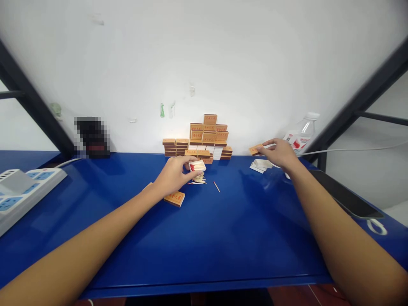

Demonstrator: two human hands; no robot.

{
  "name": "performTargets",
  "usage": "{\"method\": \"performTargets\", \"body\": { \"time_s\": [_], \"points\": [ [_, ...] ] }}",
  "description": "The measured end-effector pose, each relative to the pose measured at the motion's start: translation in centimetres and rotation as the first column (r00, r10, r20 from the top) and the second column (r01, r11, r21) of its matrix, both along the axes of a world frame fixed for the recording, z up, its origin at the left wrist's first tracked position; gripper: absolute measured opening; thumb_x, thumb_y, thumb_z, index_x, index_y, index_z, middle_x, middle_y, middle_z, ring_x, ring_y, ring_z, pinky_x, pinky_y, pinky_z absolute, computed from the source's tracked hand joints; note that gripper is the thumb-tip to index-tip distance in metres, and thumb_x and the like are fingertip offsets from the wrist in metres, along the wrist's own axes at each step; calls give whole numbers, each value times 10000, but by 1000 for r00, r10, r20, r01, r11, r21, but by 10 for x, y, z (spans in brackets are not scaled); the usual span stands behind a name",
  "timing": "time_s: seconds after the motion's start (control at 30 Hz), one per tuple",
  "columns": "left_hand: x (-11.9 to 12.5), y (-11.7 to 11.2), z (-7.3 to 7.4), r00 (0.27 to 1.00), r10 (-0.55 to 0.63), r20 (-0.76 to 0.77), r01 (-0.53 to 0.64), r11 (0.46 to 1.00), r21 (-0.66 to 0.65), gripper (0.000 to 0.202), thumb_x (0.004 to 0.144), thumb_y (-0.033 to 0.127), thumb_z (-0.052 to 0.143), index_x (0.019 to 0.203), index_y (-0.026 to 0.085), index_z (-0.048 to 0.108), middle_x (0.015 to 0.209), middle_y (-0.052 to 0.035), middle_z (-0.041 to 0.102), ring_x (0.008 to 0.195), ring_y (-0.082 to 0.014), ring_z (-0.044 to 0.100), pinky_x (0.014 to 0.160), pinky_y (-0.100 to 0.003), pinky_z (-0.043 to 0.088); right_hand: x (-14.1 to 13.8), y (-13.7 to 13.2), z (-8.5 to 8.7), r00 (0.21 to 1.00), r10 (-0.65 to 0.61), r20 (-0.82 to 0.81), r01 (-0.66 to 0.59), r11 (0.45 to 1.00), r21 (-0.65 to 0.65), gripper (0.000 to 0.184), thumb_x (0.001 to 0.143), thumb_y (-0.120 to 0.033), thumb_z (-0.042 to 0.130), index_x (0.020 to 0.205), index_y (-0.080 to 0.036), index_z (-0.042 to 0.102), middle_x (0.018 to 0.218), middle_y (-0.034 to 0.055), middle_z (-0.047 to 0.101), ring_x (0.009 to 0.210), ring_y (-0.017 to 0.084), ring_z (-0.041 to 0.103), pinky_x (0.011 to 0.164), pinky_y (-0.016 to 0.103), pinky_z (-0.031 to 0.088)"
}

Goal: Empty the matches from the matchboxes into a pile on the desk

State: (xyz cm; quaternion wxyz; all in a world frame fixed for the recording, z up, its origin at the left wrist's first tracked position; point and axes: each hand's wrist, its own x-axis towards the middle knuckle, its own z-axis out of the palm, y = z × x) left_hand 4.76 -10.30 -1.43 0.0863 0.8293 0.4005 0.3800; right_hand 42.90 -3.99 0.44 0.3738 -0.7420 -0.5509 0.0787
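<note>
Between the thumb and fingers of my left hand (175, 172) is a white matchbox tray (198, 166) with red-tipped matches in it. Loose matches (199, 179) lie piled just below that tray, and a single match (216, 186) rests to their right. My right hand (278, 151) pinches an orange-brown matchbox sleeve (255, 149) above some white empty trays (260, 165). Close to my left wrist lies a matchbox (174, 198), with another partly hidden under the forearm. Behind the left hand, a stepped stack of matchboxes (209, 136) stands against the wall.
A white power strip (35, 187) sits at the left, its cable running back. At the right are a clear plastic bottle (301, 134), a white cable (347, 149) and a dark phone (346, 195). A blurred dark object (93, 138) stands back left on the blue table (223, 246).
</note>
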Motion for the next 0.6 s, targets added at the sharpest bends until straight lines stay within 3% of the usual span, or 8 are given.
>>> {"method": "performTargets", "body": {
  "time_s": [0.1,0.27,0.43,0.6],
  "points": [
    [0,0,0,1000,-7,6,7,1000,-4,283,884,371,796,1120,222,750,827,-13,756,647,-153,609,626,-297,501,2,4,-3,998,5,57,-6,1000,16,338,833,-418,741,1062,-172,710,932,108,794,768,252,722,660,342,501],
    [1,0,-1,1000,7,-1,-7,1000,-14,304,875,373,810,1126,215,745,826,-8,744,676,-159,614,655,-303,502,-30,17,-15,970,-42,239,45,999,-9,278,898,-436,683,1018,-188,717,997,107,793,895,267,718,746,344,497],
    [0,2,-3,1000,23,-5,-23,999,-36,338,870,375,815,1157,216,735,851,-7,745,691,-157,613,671,-307,500,-43,27,-25,891,85,446,10,979,-206,353,996,-457,541,924,-193,764,978,146,783,1019,317,699,863,410,478],
    [0,2,-3,1000,-10,10,11,1000,-23,300,886,383,798,1131,218,743,857,-17,752,689,-160,611,661,-303,494,-42,24,-27,826,159,541,-31,971,-239,363,1010,-445,526,983,-203,795,1052,157,784,1105,354,665,919,476,447]
  ]
}}
